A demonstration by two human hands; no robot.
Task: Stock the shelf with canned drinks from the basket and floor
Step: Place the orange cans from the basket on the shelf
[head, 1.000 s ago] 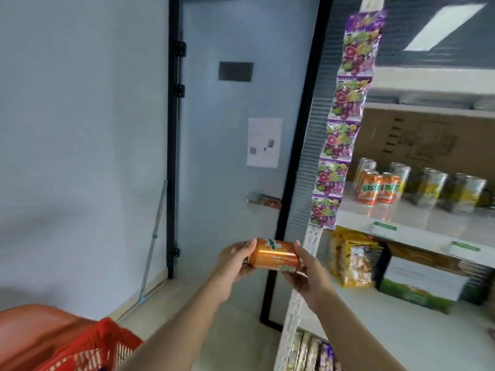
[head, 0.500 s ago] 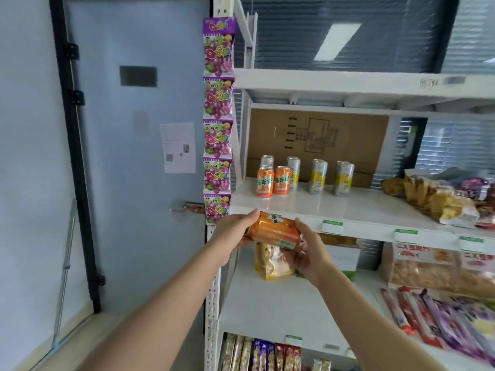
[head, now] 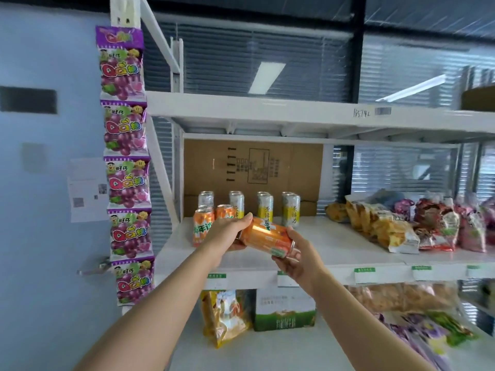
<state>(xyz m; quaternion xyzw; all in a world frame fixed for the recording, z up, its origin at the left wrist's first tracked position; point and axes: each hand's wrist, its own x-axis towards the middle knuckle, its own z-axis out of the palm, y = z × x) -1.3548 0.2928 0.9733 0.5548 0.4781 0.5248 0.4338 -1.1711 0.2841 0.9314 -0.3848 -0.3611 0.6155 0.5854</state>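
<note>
An orange drink can (head: pixel 266 239) lies on its side in the air, held between both hands just in front of the white middle shelf (head: pixel 334 247). My left hand (head: pixel 229 232) grips its left end and my right hand (head: pixel 297 259) cups its right end from below. Behind the hands, two orange cans (head: pixel 202 226) stand upright at the shelf's left. Several silver-and-yellow cans (head: pixel 290 210) stand in rows behind them. The basket is out of view.
A flattened cardboard sheet (head: pixel 254 170) lines the shelf's back. Snack bags (head: pixel 385 228) fill the shelf's right half. A strip of purple candy packs (head: pixel 126 167) hangs on the left upright. Below are a yellow bag (head: pixel 225 314) and a green-and-white box (head: pixel 284 309).
The view swung right from the door and red basket to face the shelf. Both hands carried the orange can up and closer to the middle shelf, now tilted down to the right.
</note>
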